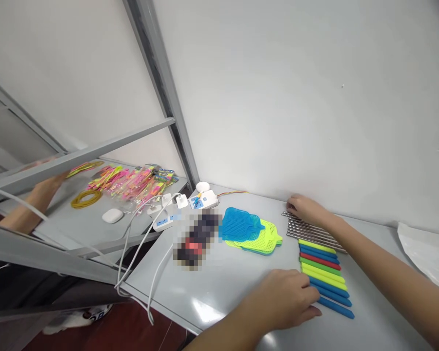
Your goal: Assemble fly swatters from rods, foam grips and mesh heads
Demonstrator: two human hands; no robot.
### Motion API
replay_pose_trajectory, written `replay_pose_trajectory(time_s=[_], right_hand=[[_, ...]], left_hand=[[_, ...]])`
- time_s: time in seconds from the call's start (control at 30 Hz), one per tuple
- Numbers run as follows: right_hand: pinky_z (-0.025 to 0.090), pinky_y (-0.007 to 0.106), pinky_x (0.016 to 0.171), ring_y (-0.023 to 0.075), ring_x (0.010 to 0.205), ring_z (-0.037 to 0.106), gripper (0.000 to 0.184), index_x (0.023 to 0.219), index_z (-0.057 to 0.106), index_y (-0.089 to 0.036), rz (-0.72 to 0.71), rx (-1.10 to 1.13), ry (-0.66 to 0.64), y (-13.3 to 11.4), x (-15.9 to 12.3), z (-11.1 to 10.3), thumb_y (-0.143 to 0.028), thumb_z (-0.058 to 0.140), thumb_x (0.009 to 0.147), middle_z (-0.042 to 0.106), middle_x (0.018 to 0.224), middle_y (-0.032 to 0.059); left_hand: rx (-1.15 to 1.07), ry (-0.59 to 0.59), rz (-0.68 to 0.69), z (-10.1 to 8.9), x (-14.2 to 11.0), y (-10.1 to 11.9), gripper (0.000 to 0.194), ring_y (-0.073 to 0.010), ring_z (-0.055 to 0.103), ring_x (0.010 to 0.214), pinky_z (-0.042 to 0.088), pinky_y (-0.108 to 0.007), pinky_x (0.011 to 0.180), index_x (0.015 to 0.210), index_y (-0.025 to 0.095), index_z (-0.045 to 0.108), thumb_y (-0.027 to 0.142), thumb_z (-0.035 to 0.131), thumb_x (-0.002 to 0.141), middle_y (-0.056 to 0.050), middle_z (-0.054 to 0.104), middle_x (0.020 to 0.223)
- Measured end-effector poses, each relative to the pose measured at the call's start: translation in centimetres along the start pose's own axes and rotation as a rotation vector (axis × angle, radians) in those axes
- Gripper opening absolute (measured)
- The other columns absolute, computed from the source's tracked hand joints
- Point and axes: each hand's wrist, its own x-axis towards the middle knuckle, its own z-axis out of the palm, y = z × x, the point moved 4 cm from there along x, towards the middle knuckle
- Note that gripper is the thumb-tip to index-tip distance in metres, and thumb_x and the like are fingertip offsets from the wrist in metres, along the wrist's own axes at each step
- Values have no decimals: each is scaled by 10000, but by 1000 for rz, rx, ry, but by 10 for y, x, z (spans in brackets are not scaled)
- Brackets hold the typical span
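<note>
My left hand (287, 298) is low over the table, its fingers curled at the left ends of the lowest blue tubes (335, 308). These belong to a row of slim tubes in yellow, green, red (320, 261) and blue, lying side by side. Beyond them lies a row of thin metal rods (307, 228). My right hand (305, 208) reaches across, fingers bent down on the far rods near their left ends; the fingertips are partly hidden. Left of the rods, blue mesh fly swatter heads (239, 224) overlap yellow-green ones (267, 236).
Power strips (167, 222) with white plugs and cables (139, 234) stand by the metal frame post (168, 92). A blurred-out object (197, 241) lies nearby. Across the frame, another person's arm (40, 197) is near bagged colourful items (142, 183). White plastic (428, 248) lies right.
</note>
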Motion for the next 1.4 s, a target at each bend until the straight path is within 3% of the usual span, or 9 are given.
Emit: replay_pose_trajectory(time_s=[0.2, 0.37, 0.43, 0.6, 0.73, 0.87, 1.1, 1.27, 1.4], right_hand=[[390, 268, 628, 188, 724, 575, 217, 1053, 501, -138, 180, -12, 193, 1, -33, -36, -127, 382, 873, 628, 914, 124], [416, 275, 652, 195, 776, 588, 136, 976, 495, -217, 369, 76, 839, -23, -123, -89, -283, 406, 897, 615, 953, 79], [412, 265, 605, 191, 735, 593, 86, 884, 507, -222, 414, 86, 964, -36, -165, -90, -256, 429, 867, 612, 850, 65], [360, 262, 442, 144, 463, 525, 252, 760, 553, -230, 248, 54, 679, -57, -233, -30, -408, 434, 893, 570, 646, 30], [382, 276, 487, 181, 573, 619, 277, 892, 607, -234, 207, -107, 580, -57, -260, 25, -461, 448, 905, 621, 698, 40], [386, 274, 448, 181, 596, 645, 295, 972, 606, -267, 207, -144, 378, -59, -266, 59, -477, 403, 934, 635, 750, 14], [432, 289, 476, 202, 662, 669, 318, 1112, 575, -246, 334, -119, 284, -68, -261, 64, -433, 368, 960, 670, 846, 19], [439, 291, 492, 207, 663, 668, 264, 1026, 587, -249, 343, -58, 247, -74, -256, 61, -385, 370, 962, 691, 849, 19], [474, 305, 537, 221, 736, 693, 252, 1043, 565, -249, 384, 38, 275, -79, -256, 55, -369, 358, 966, 710, 957, 31]], left_hand=[[-36, 46, -46, 1, -2, -6, 299, -136, 601, 706, 262, -288, 495, 784, 216, 544, 503, 551, 866, 35, 613, 742], [-55, -4, -62, -1, -1, -7, 287, -133, 600, 719, 269, -264, 495, 807, 224, 554, 506, 565, 859, 38, 619, 770], [-63, -35, -72, -2, 0, -8, 286, -136, 601, 731, 285, -257, 500, 808, 221, 558, 502, 574, 855, 29, 623, 790], [-76, -88, -97, -4, 0, -11, 268, -156, 607, 757, 318, -247, 513, 848, 226, 586, 493, 609, 834, 10, 625, 810], [-93, -92, -105, -4, 1, -12, 254, -154, 609, 759, 347, -249, 532, 867, 225, 604, 477, 611, 839, 9, 624, 816], [-119, -104, -110, -7, 3, -15, 257, -147, 607, 757, 355, -247, 550, 861, 223, 616, 477, 632, 822, 21, 632, 822], [-164, -138, -178, -15, 4, -19, 235, -131, 577, 690, 356, -239, 576, 856, 215, 618, 445, 652, 814, 17, 626, 824], [-187, -168, -213, -16, 3, -22, 241, -125, 555, 660, 337, -245, 555, 836, 212, 615, 435, 688, 783, 32, 605, 787], [-291, -79, -263, -24, 4, -23, 221, -128, 539, 661, 353, -250, 582, 815, 208, 623, 426, 657, 813, 24, 590, 755]])
